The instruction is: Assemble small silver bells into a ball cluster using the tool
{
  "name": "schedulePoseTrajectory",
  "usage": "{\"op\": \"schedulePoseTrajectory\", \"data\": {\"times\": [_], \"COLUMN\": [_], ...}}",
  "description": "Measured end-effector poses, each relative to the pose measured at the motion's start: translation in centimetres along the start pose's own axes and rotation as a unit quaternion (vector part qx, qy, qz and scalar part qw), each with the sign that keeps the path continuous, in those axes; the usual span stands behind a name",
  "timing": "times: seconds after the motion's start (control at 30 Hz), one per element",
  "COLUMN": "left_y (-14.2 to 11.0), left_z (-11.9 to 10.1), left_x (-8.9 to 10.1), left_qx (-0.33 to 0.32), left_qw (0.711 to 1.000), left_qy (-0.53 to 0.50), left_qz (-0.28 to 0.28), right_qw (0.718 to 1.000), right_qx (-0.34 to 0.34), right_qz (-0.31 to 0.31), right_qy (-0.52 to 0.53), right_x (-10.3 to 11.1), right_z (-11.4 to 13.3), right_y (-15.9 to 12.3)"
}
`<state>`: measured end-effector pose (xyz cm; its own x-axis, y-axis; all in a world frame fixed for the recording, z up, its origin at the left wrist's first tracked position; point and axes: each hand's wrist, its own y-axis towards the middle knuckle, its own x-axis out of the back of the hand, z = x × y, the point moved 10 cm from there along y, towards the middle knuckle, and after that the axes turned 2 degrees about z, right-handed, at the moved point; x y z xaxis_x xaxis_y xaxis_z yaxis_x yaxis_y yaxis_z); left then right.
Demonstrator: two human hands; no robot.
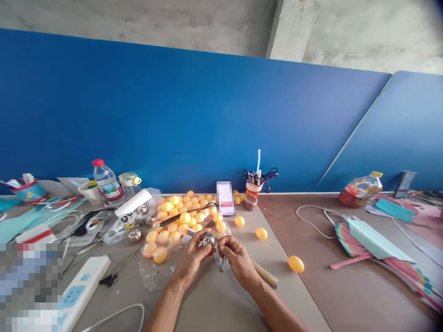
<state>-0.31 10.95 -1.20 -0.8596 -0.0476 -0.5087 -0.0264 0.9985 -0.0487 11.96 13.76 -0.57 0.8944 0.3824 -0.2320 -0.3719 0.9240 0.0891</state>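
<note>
Power strip [86, 276] sits at the left of my desk [207, 311], and a white cord [133, 305] loops near my left forearm; I judge that a sweep of that arm could snag it. Farther off, a loose silver ball [135, 235] might roll if bumped. Next comes the clear bag [148, 278] with orange balls [175, 237] heaped on and around it; a tug on the film could send several rolling.

My left hand [194, 256] pinches a shiny ball [209, 240] between thumb and fingers; it looks slick, so a loose hold could let it slip. Just beside it, my right hand [237, 258] has thumb and fingertips drawn together; whether they nip anything thin, I cannot tell. An uneven push from them could twist the ball free.

By my right wrist, a wooden stick [268, 275] might shift if nudged. Farthest right, a stray orange ball [296, 263] could roll if the desk is jolted.
</note>
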Motion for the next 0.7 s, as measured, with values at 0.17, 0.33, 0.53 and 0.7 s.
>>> {"op": "schedulePoseTrajectory", "data": {"times": [0.17, 0.33, 0.53, 0.7], "left_y": [-0.11, -0.24, -0.08, -0.08], "left_z": [0.6, 0.52, 0.44, 0.04], "left_x": [0.22, 0.34, 0.06, -0.24], "left_qx": [0.009, 0.008, 0.001, -0.005], "left_qw": [1.0, 0.999, 0.998, 0.998], "left_qy": [0.024, 0.05, 0.057, 0.051], "left_qz": [0.004, 0.005, 0.021, 0.022], "right_qw": [1.0, 1.0, 0.999, 1.0], "right_qx": [0.011, 0.007, 0.008, 0.016], "right_qz": [0.015, 0.019, 0.017, 0.009], "right_qy": [0.004, 0.015, 0.029, 0.022], "right_x": [-0.48, -0.48, -0.3, -0.25], "right_z": [0.56, 0.28, 0.17, 0.35], "right_y": [-0.11, -0.03, 0.01, 0.05]}}
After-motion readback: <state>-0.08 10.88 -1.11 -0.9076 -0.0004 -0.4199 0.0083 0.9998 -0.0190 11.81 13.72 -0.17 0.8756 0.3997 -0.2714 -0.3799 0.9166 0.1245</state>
